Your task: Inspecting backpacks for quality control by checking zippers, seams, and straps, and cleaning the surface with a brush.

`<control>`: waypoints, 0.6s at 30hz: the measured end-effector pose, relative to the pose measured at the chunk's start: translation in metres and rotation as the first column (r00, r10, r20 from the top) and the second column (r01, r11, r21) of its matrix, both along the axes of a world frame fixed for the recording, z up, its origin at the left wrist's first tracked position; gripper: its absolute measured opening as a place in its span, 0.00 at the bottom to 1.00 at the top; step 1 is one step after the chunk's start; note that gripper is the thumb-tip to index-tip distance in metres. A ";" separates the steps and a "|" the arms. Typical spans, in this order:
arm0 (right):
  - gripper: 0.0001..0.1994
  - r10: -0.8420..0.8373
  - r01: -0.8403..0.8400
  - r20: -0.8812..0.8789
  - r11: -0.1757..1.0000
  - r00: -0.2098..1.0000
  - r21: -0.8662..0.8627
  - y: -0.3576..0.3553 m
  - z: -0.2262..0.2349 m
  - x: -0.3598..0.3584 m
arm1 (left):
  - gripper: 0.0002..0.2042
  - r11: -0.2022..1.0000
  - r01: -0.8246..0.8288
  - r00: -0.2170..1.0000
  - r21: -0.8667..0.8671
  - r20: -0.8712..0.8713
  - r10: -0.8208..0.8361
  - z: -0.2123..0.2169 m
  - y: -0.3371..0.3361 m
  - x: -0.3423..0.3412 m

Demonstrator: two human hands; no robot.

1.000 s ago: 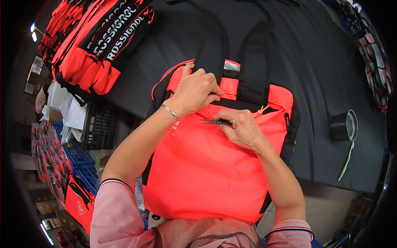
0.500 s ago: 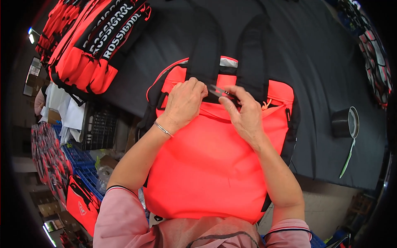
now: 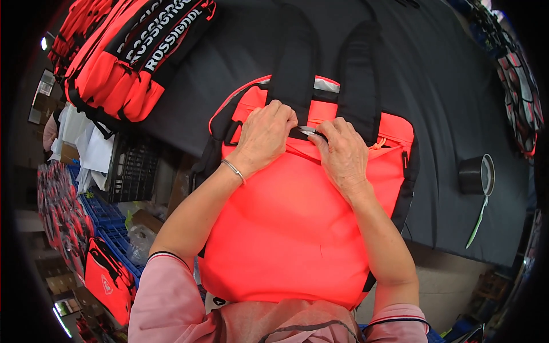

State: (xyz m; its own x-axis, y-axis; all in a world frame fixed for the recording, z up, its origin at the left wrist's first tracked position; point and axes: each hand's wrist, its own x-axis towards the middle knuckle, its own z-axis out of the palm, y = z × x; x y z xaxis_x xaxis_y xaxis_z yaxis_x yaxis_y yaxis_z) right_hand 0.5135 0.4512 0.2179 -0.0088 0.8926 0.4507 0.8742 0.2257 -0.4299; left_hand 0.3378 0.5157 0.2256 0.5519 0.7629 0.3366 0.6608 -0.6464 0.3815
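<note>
A bright red-orange backpack (image 3: pixel 286 228) with black sides lies in front of me, its two black shoulder straps (image 3: pixel 359 68) stretching away over the table. My left hand (image 3: pixel 264 134) is closed in a pinch on the backpack at the base of the left strap; whatever fine piece is between the fingertips is hidden. In my right hand (image 3: pixel 345 151) is a pair of small thread snips (image 3: pixel 307 131), mostly covered by the fingers. Their metal blades point left toward my left fingertips, just above the edge of the open zip. An orange zip pull (image 3: pixel 379 143) hangs to the right.
Several similar red and black backpacks (image 3: pixel 108 86) are stacked at the far left. A dark mug (image 3: pixel 470 175) and a green-handled tool (image 3: pixel 477 223) are on the black-covered table (image 3: pixel 434 114) to the right. Left of the table are a black crate (image 3: pixel 134 171) and blue crates (image 3: pixel 117 237).
My right hand has brought the snips closer to my left fingertips, and the blades now show less. The whole view has shifted slightly, with the backpack sitting a little further right.
</note>
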 end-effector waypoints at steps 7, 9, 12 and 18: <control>0.11 -0.003 0.002 -0.016 0.998 1.000 -0.056 0.003 0.004 -0.002 | 0.01 1.000 -0.016 1.000 0.000 -0.014 0.016 0.005 -0.002 -0.003; 0.11 -0.009 0.005 -0.049 0.997 0.999 -0.080 0.004 0.004 0.000 | 0.02 0.994 0.091 0.991 -0.057 0.106 -0.085 0.011 -0.006 -0.004; 0.12 -0.047 0.026 -0.171 0.992 0.984 -0.126 0.002 0.003 0.003 | 0.03 0.925 0.367 0.924 -0.098 0.151 -0.351 0.029 -0.027 -0.024; 0.27 0.065 -0.206 -0.446 0.939 0.893 -0.275 -0.008 0.020 -0.001 | 0.13 0.952 -0.205 0.962 0.226 0.225 0.154 0.035 0.008 -0.051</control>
State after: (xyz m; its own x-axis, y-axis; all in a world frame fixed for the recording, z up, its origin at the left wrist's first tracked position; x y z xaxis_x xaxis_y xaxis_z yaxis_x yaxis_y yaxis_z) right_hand 0.5121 0.4436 0.2377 -0.0109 0.9897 0.1425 0.5616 0.1240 -0.8180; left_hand 0.2868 0.5233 0.2611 0.3140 0.7231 0.6153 0.7003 -0.6140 0.3642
